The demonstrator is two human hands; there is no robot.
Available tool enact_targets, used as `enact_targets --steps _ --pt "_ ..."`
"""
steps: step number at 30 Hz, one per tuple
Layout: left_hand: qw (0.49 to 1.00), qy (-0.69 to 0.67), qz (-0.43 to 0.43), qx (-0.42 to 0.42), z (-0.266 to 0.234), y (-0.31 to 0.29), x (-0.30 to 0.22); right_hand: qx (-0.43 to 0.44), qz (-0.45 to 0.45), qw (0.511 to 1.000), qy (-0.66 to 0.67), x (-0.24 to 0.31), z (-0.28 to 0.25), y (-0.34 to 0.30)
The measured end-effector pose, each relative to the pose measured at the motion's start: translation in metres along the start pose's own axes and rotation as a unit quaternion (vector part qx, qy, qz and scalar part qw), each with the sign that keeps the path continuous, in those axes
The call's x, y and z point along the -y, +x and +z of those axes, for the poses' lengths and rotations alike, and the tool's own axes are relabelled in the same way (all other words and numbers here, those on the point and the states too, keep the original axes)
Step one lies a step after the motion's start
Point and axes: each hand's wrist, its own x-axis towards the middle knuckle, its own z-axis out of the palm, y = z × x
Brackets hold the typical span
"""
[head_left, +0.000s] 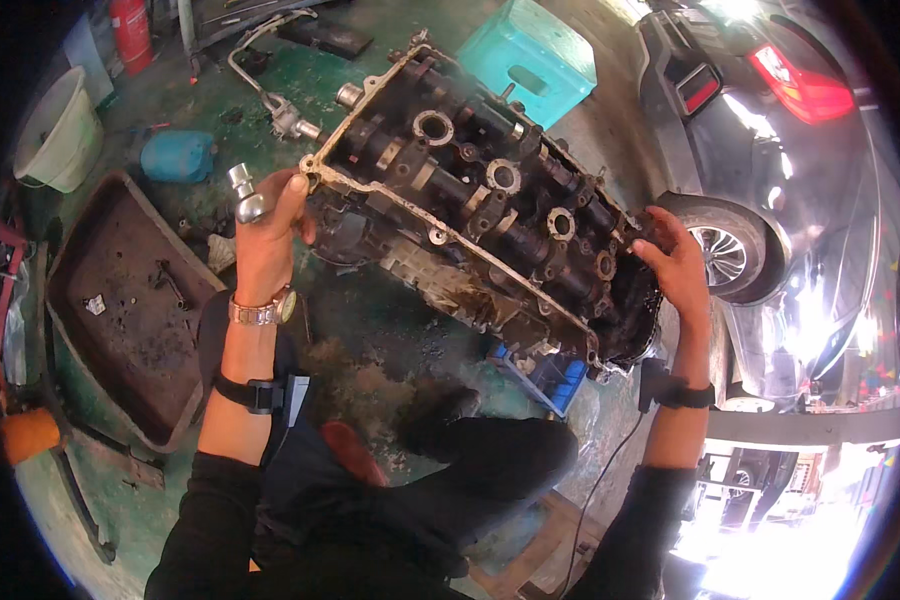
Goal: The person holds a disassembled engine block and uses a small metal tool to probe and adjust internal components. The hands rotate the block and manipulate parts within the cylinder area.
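Nearest my camera were the black sleeves (205, 530) at the lower edge, their forearms spread well apart. At far left I saw a pale bucket (65, 140), then a brown tray (120, 340) and a blue jug (178, 156) on the green floor (195, 110). The left hand (273, 235) was closed round a silver tool (253, 203), its thumb at the corner of the engine part (500, 210). That part sat between the hands, open side up toward me, its long axis slanting from upper left to lower right; I couldn't tell what bore its weight. A turquoise stool (560, 60) stood beyond it. The right hand (675, 265) was clamped on its right end, near a dark car (800, 190).
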Motion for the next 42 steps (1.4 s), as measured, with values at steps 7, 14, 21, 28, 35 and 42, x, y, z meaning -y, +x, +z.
enact_targets --steps 7,14,21,28,35,42 --pt "1.0 -0.021 -0.004 -0.014 -0.002 0.0 0.004 -0.036 -0.04 0.926 0.374 0.012 -0.022 -0.03" --pt "1.0 -0.008 0.013 -0.024 -0.005 0.001 0.009 -0.037 -0.13 0.679 0.722 0.054 0.027 -0.073" --pt "0.999 -0.008 0.017 -0.03 -0.005 0.004 0.01 -0.016 -0.174 0.485 0.857 0.104 0.091 -0.09" --pt "1.0 -0.013 0.019 -0.013 -0.008 0.005 0.013 0.018 -0.26 0.439 0.86 0.108 0.111 -0.091" --pt "1.0 0.001 0.021 -0.019 -0.005 0.003 0.009 -0.02 -0.241 0.544 0.803 0.111 0.099 -0.098" --pt "0.999 0.006 0.039 -0.017 -0.004 0.003 0.009 -0.006 -0.268 0.573 0.774 0.111 0.099 -0.095"
